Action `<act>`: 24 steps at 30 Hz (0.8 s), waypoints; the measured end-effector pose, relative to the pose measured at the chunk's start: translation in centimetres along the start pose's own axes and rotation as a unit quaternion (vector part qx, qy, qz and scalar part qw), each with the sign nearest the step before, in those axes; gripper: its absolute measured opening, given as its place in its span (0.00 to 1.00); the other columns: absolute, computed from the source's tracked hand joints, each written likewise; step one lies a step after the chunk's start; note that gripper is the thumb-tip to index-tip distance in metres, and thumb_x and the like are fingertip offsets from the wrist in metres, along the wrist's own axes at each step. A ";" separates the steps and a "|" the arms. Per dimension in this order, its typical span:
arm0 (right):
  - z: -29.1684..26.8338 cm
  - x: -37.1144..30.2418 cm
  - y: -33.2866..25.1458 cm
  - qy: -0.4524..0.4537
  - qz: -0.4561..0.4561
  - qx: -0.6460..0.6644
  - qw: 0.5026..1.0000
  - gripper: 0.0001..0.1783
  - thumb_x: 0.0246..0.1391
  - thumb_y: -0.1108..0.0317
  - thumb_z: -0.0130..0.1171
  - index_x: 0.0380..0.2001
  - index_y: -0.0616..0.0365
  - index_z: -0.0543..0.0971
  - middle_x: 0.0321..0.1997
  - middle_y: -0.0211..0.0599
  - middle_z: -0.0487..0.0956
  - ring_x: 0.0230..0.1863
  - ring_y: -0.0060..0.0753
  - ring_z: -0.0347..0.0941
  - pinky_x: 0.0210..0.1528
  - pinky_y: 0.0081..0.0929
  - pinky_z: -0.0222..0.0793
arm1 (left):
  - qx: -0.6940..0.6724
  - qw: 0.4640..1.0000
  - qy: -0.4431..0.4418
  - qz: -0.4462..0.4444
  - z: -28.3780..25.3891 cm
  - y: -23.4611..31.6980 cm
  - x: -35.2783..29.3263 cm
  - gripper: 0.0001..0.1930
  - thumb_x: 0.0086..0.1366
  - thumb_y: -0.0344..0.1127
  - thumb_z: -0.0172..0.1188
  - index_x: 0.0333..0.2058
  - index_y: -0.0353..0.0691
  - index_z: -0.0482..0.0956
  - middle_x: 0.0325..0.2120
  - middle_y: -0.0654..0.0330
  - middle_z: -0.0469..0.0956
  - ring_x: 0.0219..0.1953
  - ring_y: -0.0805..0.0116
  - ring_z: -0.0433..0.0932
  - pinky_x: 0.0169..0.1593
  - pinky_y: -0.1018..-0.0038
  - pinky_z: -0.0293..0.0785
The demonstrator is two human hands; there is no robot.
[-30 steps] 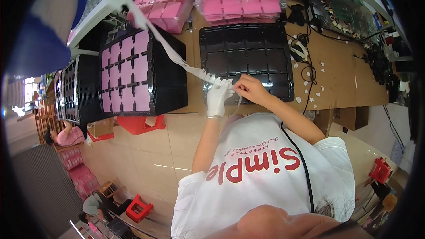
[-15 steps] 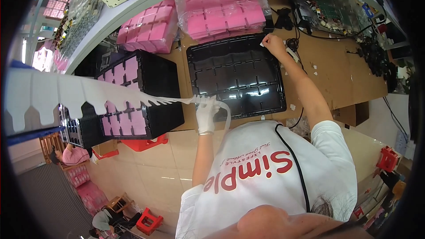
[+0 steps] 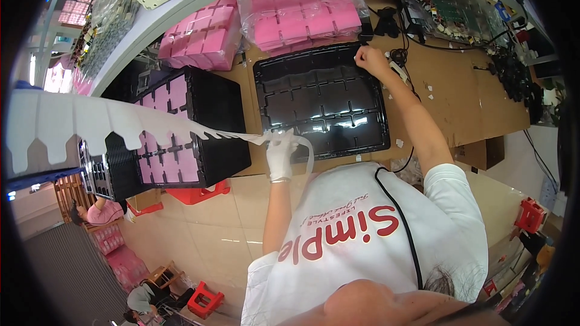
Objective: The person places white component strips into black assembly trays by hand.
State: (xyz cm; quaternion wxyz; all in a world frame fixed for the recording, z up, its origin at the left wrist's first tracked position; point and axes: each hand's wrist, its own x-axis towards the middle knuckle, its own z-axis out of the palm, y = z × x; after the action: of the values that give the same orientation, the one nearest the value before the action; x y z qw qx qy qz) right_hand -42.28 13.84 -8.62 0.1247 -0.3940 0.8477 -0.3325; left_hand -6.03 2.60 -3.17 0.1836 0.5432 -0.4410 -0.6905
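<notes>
My left hand (image 3: 280, 156), in a white glove, is closed on a long white strip (image 3: 115, 124) with a notched lower edge. The strip runs in from the far left, narrows toward my fingers, and its tail loops down beside the wrist. Flat on the table lies a black plastic tray (image 3: 314, 105) with a grid of shallow compartments, shiny under the light. My bare right hand (image 3: 370, 60) is closed at the tray's far right corner, fingertips bunched at its rim; whatever they hold is hidden. My left hand is by the tray's near left edge.
Left of the tray stands a black stack of trays (image 3: 220, 124) with pink inserts. Bagged pink foam blocks (image 3: 308, 21) lie behind, with circuit boards (image 3: 450, 9) at the back right. Black cables (image 3: 399, 57) and white scraps (image 3: 399, 143) lie on the brown tabletop (image 3: 465, 102).
A small white piece seen at my right fingertips is out of sight now. That hand has shifted slightly along the tray's corner. The left hand keeps its hold on the strip.
</notes>
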 end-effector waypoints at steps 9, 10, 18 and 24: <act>3.1 -12.4 -7.4 -0.178 0.173 0.702 0.667 0.06 0.53 0.73 0.51 0.35 0.60 0.74 0.31 0.38 0.77 0.26 0.22 0.67 0.30 0.18 0.63 | -0.054 0.994 -0.090 -0.041 0.7 -0.3 -1.5 0.18 0.57 0.33 0.65 0.46 0.34 0.74 0.35 0.67 0.74 0.29 0.83 0.69 0.31 0.87 0.65; 3.7 -13.2 -8.6 -0.214 0.180 0.701 0.656 0.07 0.54 0.73 0.51 0.35 0.61 0.75 0.31 0.38 0.77 0.26 0.24 0.68 0.30 0.19 0.64 | -0.031 0.991 -0.118 -0.047 0.8 -0.2 -1.5 0.29 0.54 0.36 0.68 0.53 0.32 0.70 0.42 0.63 0.75 0.33 0.82 0.72 0.34 0.85 0.68; 5.2 -17.2 -15.2 -0.165 0.124 0.423 0.882 0.08 0.50 0.68 0.63 0.33 0.60 0.78 0.29 0.25 0.76 0.31 0.16 0.68 0.34 0.15 0.64 | -0.081 0.980 -0.169 -0.070 2.8 1.1 -4.0 0.12 0.61 0.39 0.63 0.39 0.39 0.76 0.29 0.65 0.76 0.27 0.80 0.73 0.31 0.83 0.69; 4.8 -18.5 -15.5 -0.070 0.024 0.328 0.942 0.07 0.48 0.69 0.65 0.29 0.60 0.79 0.28 0.28 0.76 0.31 0.20 0.70 0.35 0.19 0.65 | -0.010 0.989 -0.151 0.000 2.8 -0.4 -3.8 0.14 0.62 0.43 0.62 0.38 0.39 0.76 0.27 0.64 0.77 0.26 0.78 0.74 0.30 0.82 0.71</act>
State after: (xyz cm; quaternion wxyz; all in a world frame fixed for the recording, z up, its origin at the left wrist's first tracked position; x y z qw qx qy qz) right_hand -18.76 18.18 -2.91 0.3142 -0.3332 0.6903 -0.5601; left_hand -7.22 6.71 -1.20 0.1206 0.4309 -0.4566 -0.7689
